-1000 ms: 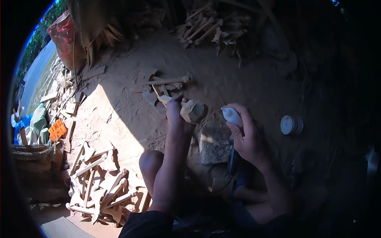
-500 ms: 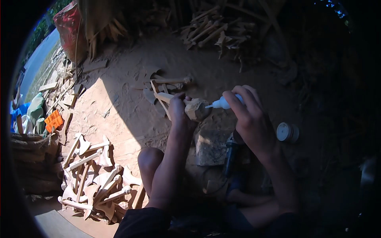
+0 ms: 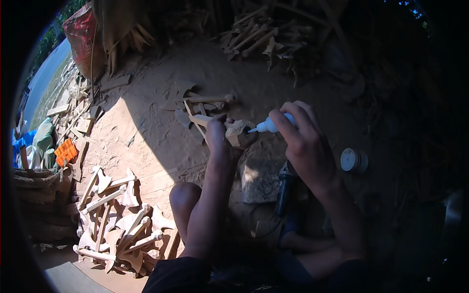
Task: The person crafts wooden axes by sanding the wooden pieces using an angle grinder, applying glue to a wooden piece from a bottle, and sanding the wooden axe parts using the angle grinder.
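My left hand (image 3: 218, 136) is wrapped round a carved wooden piece (image 3: 238, 135). Its faceted knob end sticks out to the right of my fist and its pale shaft to the upper left. In my right hand (image 3: 310, 146) is a white squeeze bottle (image 3: 268, 125) with a narrow nozzle, tilted toward the knob. The nozzle tip meets a dark spot on the knob's end; whether it touches or goes into a hole I cannot tell. Just beyond my left hand, several carved wooden pieces (image 3: 210, 98) lie on the ground.
A sunlit pile of wooden pieces (image 3: 119, 222) lies at lower left. Below my hands are a block (image 3: 259, 183) and a dark power tool (image 3: 286, 188), with a round tub (image 3: 353, 160) to the right. Another wood pile (image 3: 259, 36) lies at the back, a red sack (image 3: 80, 39) at upper left.
The bottle has moved slightly left, bringing its nozzle tip from beside the knob's edge onto the dark spot. My left hand keeps its grip on the wooden piece.
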Tool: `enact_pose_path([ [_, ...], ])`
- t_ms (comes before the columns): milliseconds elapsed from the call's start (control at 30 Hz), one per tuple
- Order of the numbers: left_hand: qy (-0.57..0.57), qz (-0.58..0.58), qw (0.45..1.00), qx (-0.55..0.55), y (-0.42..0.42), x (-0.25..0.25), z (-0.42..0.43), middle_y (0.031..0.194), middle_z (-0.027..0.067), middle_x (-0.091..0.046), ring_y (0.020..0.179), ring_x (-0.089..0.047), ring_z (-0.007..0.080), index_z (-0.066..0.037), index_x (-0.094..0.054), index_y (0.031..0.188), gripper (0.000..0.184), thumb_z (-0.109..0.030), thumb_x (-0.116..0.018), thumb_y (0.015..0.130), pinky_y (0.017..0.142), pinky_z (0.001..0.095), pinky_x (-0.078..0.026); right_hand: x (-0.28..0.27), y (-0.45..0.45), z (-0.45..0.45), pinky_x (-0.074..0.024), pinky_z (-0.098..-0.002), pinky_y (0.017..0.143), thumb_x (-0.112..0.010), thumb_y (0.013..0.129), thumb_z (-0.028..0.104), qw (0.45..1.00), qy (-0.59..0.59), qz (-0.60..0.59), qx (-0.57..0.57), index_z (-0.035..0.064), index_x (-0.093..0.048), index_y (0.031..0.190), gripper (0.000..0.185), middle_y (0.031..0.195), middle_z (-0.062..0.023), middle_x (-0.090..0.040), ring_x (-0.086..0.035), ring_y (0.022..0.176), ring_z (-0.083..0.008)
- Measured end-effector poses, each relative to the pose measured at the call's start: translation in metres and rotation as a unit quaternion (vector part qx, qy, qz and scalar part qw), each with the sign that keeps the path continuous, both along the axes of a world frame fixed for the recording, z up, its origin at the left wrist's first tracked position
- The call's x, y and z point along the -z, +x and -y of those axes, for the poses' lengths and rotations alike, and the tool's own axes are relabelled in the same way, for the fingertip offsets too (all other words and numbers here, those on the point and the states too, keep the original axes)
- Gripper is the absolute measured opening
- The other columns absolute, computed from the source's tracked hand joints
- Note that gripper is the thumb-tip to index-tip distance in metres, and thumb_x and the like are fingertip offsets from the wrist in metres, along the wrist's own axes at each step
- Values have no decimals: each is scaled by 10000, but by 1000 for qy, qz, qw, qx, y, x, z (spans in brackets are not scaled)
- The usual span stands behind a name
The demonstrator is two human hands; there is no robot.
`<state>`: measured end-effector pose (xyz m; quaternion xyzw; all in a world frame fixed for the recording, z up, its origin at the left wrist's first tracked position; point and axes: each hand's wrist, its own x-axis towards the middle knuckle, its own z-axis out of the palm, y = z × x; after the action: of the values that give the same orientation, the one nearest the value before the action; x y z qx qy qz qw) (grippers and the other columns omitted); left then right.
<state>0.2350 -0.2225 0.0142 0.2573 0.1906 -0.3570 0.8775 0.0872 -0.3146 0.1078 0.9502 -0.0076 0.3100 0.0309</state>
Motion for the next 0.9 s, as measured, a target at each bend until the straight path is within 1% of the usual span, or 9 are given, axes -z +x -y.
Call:
enact_pose_path([
  [233,11,-4,1000,-11,1,3,5,631,-38,-511,535,-557,135,-98,-515,878,152,-100,-417,994,526,328,-517,0,-2,-5,-546,-400,845,-708,807,-8,1000,22,0,-7,31,-625,1093,301,1015,-106,-582,-598,1021,-282],
  [433,3,-3,1000,-9,-1,-1,4,631,-36,-520,515,-551,119,-91,-517,866,163,-98,-419,997,516,292,-512,2,-2,-4,-549,-401,845,-703,802,-30,999,32,6,-1,32,-625,1100,314,1022,-107,-584,-598,1029,-284],
  [533,-15,2,1000,-17,1,6,5,628,-37,-518,508,-549,106,-89,-509,858,164,-85,-423,997,509,268,-507,3,-4,-4,-550,-404,845,-690,805,-51,999,38,12,13,29,-626,1105,317,1036,-113,-587,-598,1045,-293],
  [800,5,-7,1000,-26,-3,-6,3,628,-25,-512,516,-554,105,-85,-503,855,160,-56,-429,994,505,273,-515,6,1,-2,-552,-407,844,-676,807,-70,997,66,30,10,28,-623,1125,337,1058,-120,-591,-596,1062,-302],
  [900,11,-2,1000,-20,-6,-11,2,638,-19,-513,522,-556,106,-83,-513,863,163,-59,-426,998,512,276,-521,8,2,-2,-552,-404,841,-676,812,-66,998,54,23,4,29,-620,1127,334,1055,-119,-591,-595,1054,-298],
])
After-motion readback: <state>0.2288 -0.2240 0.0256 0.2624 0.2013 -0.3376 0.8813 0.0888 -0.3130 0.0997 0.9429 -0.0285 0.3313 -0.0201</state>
